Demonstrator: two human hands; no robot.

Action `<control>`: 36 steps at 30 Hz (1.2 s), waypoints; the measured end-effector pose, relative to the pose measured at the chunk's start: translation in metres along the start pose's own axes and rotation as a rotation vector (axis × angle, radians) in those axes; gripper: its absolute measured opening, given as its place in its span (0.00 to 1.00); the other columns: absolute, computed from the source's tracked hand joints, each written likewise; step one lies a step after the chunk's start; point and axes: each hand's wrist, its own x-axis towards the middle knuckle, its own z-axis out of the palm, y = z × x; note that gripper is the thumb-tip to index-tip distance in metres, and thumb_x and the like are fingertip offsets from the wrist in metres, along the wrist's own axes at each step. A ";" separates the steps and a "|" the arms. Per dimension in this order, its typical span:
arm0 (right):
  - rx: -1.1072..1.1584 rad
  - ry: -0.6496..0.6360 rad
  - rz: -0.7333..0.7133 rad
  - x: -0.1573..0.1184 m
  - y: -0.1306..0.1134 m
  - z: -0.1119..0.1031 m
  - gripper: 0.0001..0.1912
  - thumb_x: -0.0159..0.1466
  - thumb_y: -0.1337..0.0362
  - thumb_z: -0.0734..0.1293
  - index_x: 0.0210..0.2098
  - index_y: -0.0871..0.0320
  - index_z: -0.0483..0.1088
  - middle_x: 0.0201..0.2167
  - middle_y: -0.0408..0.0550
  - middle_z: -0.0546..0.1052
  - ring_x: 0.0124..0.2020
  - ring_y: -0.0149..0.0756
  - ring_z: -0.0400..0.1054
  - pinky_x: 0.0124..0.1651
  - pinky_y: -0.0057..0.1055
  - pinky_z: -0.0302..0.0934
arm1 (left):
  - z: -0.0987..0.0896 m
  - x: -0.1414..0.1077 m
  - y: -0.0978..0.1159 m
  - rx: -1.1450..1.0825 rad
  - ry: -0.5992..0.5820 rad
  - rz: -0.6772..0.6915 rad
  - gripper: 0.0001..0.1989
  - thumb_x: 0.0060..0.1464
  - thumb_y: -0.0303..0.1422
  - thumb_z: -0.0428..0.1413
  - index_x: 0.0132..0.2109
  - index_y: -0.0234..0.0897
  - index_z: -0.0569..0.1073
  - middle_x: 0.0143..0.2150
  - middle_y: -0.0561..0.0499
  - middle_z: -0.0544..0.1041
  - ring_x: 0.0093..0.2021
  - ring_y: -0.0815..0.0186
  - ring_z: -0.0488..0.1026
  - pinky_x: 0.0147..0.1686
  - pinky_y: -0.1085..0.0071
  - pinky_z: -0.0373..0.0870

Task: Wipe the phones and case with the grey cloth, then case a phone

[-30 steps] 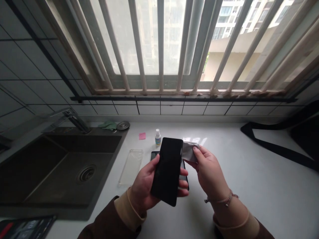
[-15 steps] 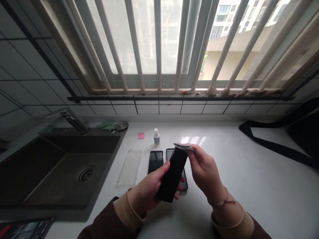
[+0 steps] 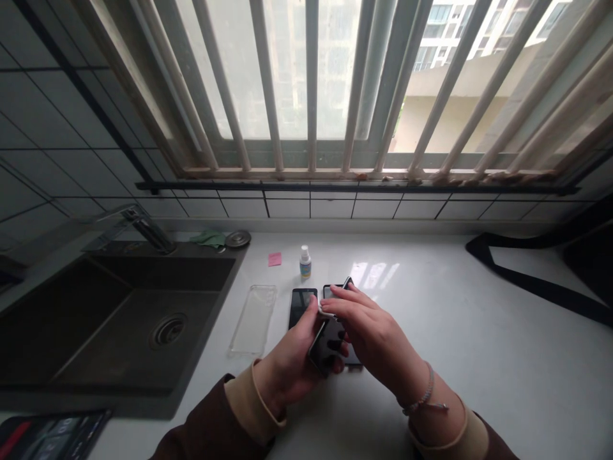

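A black phone [image 3: 326, 345] is held tilted in my left hand [image 3: 297, 358], thumb on its near left edge and fingers around its right side. My right hand [image 3: 376, 329] lies over the phone's upper part, its fingers closed on a thin whitish cloth [image 3: 327, 312] pressed against the phone. Behind them, a second dark phone [image 3: 302, 301] lies flat on the white counter. Partly hidden under my hands is a black-rimmed item [image 3: 354, 358], a phone or case. A clear phone case [image 3: 253, 319] lies to the left.
A small white-capped bottle [image 3: 305, 263] stands behind the phones, beside a pink note [image 3: 274, 259]. At left is a dark sink [image 3: 191, 345] with a faucet [image 3: 148, 230], green cloth [image 3: 209, 239] and metal strainer [image 3: 238, 239]. A black strap [image 3: 531, 291] lies at right.
My right hand has moved from the phone's top end down and left over its face with the cloth. The held phone has turned, and its surface now shows reflections. The view has shifted slightly.
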 end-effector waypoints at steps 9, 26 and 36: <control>0.044 -0.127 -0.145 -0.001 -0.016 0.004 0.22 0.72 0.77 0.62 0.59 0.50 0.72 0.57 0.45 0.83 0.68 0.40 0.70 0.78 0.50 0.52 | 0.009 -0.001 0.004 -0.286 -0.059 0.149 0.30 0.71 0.54 0.50 0.62 0.32 0.76 0.48 0.39 0.83 0.45 0.58 0.82 0.47 0.66 0.77; 0.463 0.122 0.368 -0.005 -0.028 -0.002 0.15 0.76 0.65 0.63 0.57 0.50 0.77 0.51 0.48 0.85 0.51 0.43 0.82 0.59 0.44 0.76 | 0.004 -0.003 0.015 -0.159 0.108 0.119 0.33 0.71 0.56 0.47 0.52 0.30 0.81 0.45 0.38 0.83 0.44 0.55 0.81 0.48 0.58 0.79; 0.033 0.321 0.303 -0.004 -0.019 -0.002 0.24 0.75 0.69 0.62 0.67 0.46 0.71 0.64 0.47 0.78 0.65 0.47 0.73 0.70 0.50 0.68 | -0.001 -0.001 -0.001 0.180 0.050 0.152 0.36 0.68 0.59 0.49 0.53 0.28 0.82 0.47 0.34 0.84 0.44 0.53 0.82 0.50 0.58 0.77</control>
